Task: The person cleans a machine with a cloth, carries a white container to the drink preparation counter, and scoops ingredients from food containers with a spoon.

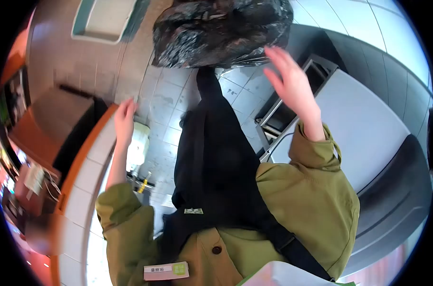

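Crumpled glossy black plastic bag (216, 35): just ahead of the right hand's (294, 88) fingers; contact unclear.
Right fingers: close together, thumb spread away.
Left hand (124, 123): fingers loosely curled; cannot tell if pinching.
Pale grey tiled floor (161, 100): below, between both hands' fingers.

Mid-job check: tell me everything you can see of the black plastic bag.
The black plastic bag looks thin and glossy, heavily wrinkled and bulging; its contents are hidden. It lies ahead of the person, at the top of the view, partly cut off by the picture's edge. The open right hand overlaps its lower right edge in view, but whether they touch is unclear.
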Available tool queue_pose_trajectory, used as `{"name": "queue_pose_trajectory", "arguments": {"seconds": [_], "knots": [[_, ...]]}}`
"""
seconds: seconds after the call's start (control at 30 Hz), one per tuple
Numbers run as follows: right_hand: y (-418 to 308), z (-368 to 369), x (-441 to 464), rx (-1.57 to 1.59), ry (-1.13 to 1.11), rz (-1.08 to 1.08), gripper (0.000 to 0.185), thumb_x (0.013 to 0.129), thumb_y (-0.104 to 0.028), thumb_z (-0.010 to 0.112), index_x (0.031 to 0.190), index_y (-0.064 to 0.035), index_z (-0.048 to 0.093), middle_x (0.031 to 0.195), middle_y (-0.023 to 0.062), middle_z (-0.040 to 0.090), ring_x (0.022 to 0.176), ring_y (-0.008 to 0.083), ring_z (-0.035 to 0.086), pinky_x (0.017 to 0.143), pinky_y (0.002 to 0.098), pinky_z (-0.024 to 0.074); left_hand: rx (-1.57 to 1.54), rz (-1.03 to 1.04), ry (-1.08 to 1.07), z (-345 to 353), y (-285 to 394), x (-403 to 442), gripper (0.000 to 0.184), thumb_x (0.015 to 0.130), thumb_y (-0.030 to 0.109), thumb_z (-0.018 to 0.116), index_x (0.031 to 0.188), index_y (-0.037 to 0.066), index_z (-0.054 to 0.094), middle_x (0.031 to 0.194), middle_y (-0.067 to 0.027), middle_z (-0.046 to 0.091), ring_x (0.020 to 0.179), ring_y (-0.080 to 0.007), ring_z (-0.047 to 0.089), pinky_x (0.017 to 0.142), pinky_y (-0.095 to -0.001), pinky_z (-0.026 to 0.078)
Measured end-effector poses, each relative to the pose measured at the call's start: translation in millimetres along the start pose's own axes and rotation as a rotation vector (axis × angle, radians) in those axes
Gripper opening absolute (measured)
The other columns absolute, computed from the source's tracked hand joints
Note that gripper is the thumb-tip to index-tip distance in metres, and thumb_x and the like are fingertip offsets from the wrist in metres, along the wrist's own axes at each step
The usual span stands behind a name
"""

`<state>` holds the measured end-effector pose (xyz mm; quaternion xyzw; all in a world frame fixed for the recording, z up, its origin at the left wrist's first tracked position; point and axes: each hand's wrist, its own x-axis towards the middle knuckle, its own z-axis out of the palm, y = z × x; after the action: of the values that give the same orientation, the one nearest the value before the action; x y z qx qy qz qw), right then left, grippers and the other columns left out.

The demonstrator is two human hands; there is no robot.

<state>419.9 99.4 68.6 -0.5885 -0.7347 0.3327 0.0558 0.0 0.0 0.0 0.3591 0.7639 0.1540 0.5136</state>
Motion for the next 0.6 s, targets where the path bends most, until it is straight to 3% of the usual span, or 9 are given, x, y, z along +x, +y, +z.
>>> {"name": "queue_pose_trajectory", "arguments": {"seconds": [0.07, 0.13, 0.2, 0.23, 0.27, 0.3, 0.33, 0.43, 0.6], "knots": [[35, 16, -32, -0.17, -0.325, 0.015, 0.032, 0.074, -0.013, 0.056, 0.105, -0.0058, 0.052, 0.108, 0.0169, 0.051, 0.095, 0.0319, 0.052, 0.076, 0.0379, 0.0449, 0.168, -0.224, 0.048, 1, -13, -90, 0.029, 0.086, 0.018, 0.047, 0.109, 0.0, 0.054, 0.094, -0.0062, 0.058, 0.087, -0.0117, 0.052, 0.079, -0.0235, 0.039], [-19, 67, -93, -0.297, -0.594, -0.039, 0.018, 0.073, -0.009, 0.05, 0.091, -0.0045, 0.055, 0.096, 0.0137, 0.057, 0.081, 0.0316, 0.056, 0.065, 0.0416, 0.0462, 0.057, -0.31, 0.165, -45, -115, -201, 0.027, 0.086, 0.019, 0.046, 0.105, 0.001, 0.056, 0.08, -0.0005, 0.057, 0.069, -0.0085, 0.048, 0.062, -0.0211, 0.038], [-17, 83, -159, -0.31, -0.92, -0.067, 0.017, 0.075, -0.015, 0.045, 0.082, -0.0033, 0.056, 0.079, 0.0192, 0.058, 0.074, 0.0346, 0.059, 0.061, 0.0449, 0.0473, -0.3, -0.602, 0.138, -15, -161, -308, 0.02, 0.087, 0.019, 0.045, 0.095, 0.006, 0.058, 0.072, 0.0027, 0.053, 0.06, -0.0046, 0.043, 0.051, -0.0193, 0.033], [-10, 99, -195, -0.127, -1.027, -0.028, 0.02, 0.077, -0.017, 0.045, 0.083, -0.0025, 0.057, 0.082, 0.0208, 0.059, 0.077, 0.0362, 0.058, 0.065, 0.0453, 0.0461, -0.468, -0.708, 0.182, -7, -173, -381, 0.019, 0.087, 0.018, 0.045, 0.095, 0.008, 0.058, 0.072, 0.0022, 0.053, 0.06, -0.0044, 0.044, 0.051, -0.018, 0.033], [2, 111, -219, -0.095, -1.113, 0.036, 0.023, 0.079, -0.022, 0.047, 0.082, -0.0024, 0.058, 0.083, 0.0223, 0.058, 0.075, 0.0359, 0.058, 0.066, 0.0446, 0.045, -0.579, -0.688, 0.112, 26, -212, -424, 0.019, 0.086, 0.018, 0.045, 0.096, 0.008, 0.057, 0.074, 0.0018, 0.054, 0.062, -0.0055, 0.047, 0.049, -0.019, 0.035], [10, 113, -241, -0.159, -1.288, 0.123, 0.025, 0.079, -0.025, 0.049, 0.081, -0.0021, 0.059, 0.084, 0.0211, 0.059, 0.076, 0.0332, 0.058, 0.066, 0.0431, 0.0446, -0.691, -0.46, 0.104, 71, -248, -470, 0.019, 0.085, 0.018, 0.047, 0.095, 0.008, 0.058, 0.07, 0.0, 0.056, 0.063, -0.0052, 0.051, 0.048, -0.0231, 0.038], [20, 112, -262, -0.263, -1.375, 0.15, 0.025, 0.079, -0.025, 0.049, 0.081, -0.0021, 0.059, 0.084, 0.021, 0.059, 0.076, 0.0332, 0.058, 0.066, 0.043, 0.0446, -0.72, -0.481, 0.103, 104, -269, -510, 0.018, 0.085, 0.018, 0.047, 0.095, 0.008, 0.058, 0.07, -0.0001, 0.056, 0.063, -0.0054, 0.051, 0.048, -0.0232, 0.038], [34, 73, -273, -0.634, -1.418, 0.229, 0.024, 0.079, -0.024, 0.049, 0.081, -0.002, 0.058, 0.083, 0.0207, 0.059, 0.076, 0.0332, 0.058, 0.066, 0.0428, 0.0446, -0.803, -0.771, 0.182, 183, -298, -587, 0.018, 0.084, 0.018, 0.047, 0.094, 0.008, 0.058, 0.069, -0.0002, 0.056, 0.063, -0.0059, 0.052, 0.048, -0.0235, 0.038], [-34, 61, -213, -0.96, -1.158, 0.144, 0.023, 0.079, -0.022, 0.049, 0.081, -0.002, 0.058, 0.083, 0.0202, 0.058, 0.076, 0.0332, 0.057, 0.065, 0.0425, 0.0445, -1.031, -1.01, 0.442, 286, -334, -684, 0.017, 0.084, 0.018, 0.048, 0.093, 0.008, 0.058, 0.068, -0.0005, 0.055, 0.062, -0.0067, 0.052, 0.048, -0.024, 0.039]]}}
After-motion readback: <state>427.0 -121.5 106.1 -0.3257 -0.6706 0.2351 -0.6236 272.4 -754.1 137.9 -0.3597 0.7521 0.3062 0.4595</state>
